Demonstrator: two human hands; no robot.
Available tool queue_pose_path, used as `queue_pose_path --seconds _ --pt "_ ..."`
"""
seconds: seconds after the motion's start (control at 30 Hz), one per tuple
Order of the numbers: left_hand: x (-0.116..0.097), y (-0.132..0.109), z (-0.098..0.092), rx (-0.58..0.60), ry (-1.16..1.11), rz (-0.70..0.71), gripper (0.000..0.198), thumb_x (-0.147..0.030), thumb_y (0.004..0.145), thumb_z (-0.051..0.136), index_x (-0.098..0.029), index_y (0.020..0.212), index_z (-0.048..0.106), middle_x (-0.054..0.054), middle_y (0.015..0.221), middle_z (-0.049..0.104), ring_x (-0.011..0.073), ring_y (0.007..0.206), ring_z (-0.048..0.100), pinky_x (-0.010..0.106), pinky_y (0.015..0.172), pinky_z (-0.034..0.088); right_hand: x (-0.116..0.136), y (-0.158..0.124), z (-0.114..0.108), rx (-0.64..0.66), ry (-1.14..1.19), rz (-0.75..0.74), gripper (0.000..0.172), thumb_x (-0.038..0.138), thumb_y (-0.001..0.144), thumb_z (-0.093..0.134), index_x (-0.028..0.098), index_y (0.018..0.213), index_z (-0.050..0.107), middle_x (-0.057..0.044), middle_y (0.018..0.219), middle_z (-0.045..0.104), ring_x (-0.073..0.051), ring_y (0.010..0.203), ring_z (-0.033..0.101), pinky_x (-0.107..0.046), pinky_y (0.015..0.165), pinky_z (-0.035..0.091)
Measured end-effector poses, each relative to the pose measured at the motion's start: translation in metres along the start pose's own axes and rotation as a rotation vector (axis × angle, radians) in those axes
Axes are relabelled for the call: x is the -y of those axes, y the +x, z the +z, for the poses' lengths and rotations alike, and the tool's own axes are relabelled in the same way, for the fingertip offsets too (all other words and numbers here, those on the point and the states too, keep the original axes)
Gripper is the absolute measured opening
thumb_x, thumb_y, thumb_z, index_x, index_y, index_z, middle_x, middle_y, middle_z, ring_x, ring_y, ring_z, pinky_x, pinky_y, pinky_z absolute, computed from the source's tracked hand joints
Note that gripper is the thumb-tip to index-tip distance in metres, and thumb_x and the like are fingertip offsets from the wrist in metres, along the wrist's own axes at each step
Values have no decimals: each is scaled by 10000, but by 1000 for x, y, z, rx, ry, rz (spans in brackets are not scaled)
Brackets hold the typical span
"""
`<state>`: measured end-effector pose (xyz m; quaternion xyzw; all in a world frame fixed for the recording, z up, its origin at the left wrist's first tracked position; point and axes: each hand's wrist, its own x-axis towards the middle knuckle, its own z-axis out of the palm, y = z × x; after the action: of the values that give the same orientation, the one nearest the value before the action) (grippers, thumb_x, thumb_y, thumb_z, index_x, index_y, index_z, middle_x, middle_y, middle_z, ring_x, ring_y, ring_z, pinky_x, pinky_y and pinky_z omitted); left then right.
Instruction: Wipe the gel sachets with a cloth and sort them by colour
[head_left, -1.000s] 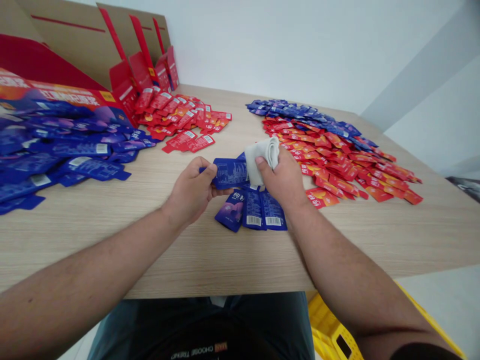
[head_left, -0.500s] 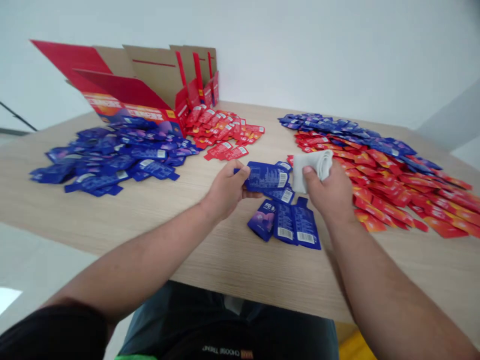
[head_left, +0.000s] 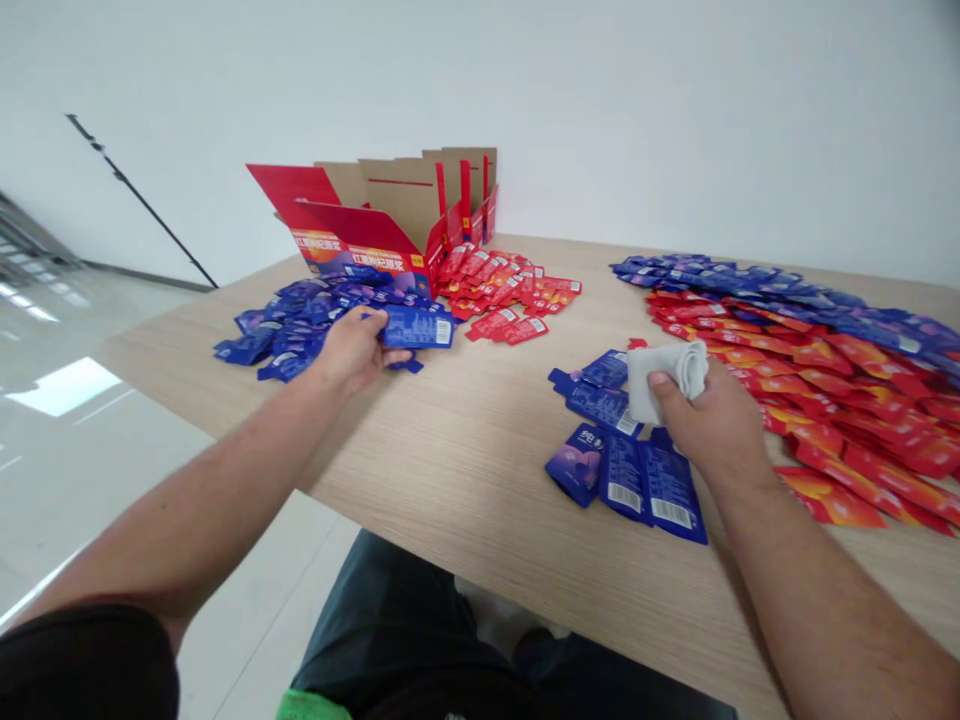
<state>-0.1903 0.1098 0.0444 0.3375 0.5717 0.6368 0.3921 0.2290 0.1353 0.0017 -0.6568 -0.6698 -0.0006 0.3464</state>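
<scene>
Pinched between the thumb and fingers of my left hand (head_left: 357, 350) is a blue pouch (head_left: 418, 328), its barcode end pointing right. It is over the near right side of a heap of blue pouches (head_left: 300, 310). My right hand (head_left: 709, 415) grips a folded white cloth (head_left: 656, 375) above the table. Just left of and below the cloth lie several loose blue pouches (head_left: 626, 475), some with barcodes up, one showing its purple front. The cloth hides part of the upper ones.
Open red cardboard boxes (head_left: 367, 235) stand at the back left against the wall. A small heap of red pouches (head_left: 510, 285) lies beside them. Rows of red pouches (head_left: 847, 400) and blue pouches (head_left: 780, 290) cover the right side of the wooden table (head_left: 450, 450).
My left hand has carried the blue pouch left, away from the loose pouches to the blue heap. My right hand still holds the cloth. The view has turned left.
</scene>
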Motion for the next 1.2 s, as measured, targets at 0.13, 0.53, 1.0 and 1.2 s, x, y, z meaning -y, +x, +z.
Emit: queue_pose_path --seconds 0.13,0.53,1.0,1.2 --pt "-22 45 -38 -55 278 1 75 -251 939 524 -225 911 459 -82 731 609 112 711 605 419 838 557 1 0 1 32 -23 1 492 605 820 481 191 1021 653 -164 943 672 -353 873 615 -430 694 449" --pt "-9 117 -89 -298 772 157 504 -270 660 810 -221 619 310 -10 645 405 271 1221 369 444 1122 114 -4 -1 8 39 -15 -56 468 596 834 496 200 1019 661 -142 931 682 -340 857 629 -425 705 456" --pt "-26 35 -5 -43 1174 618 211 -357 869 606 -207 914 465 44 895 523 255 980 497 440 1017 380 0 2 1 -20 92 20 460 565 842 517 168 1035 645 -154 949 693 -322 887 623 -418 751 467" --pt "18 -44 82 545 1135 504 132 -354 819 598 -224 822 577 30 778 631 216 730 582 322 683 411 -8 5 6 -39 168 7 460 553 857 521 157 1058 643 -148 980 702 -306 887 630 -430 785 481"
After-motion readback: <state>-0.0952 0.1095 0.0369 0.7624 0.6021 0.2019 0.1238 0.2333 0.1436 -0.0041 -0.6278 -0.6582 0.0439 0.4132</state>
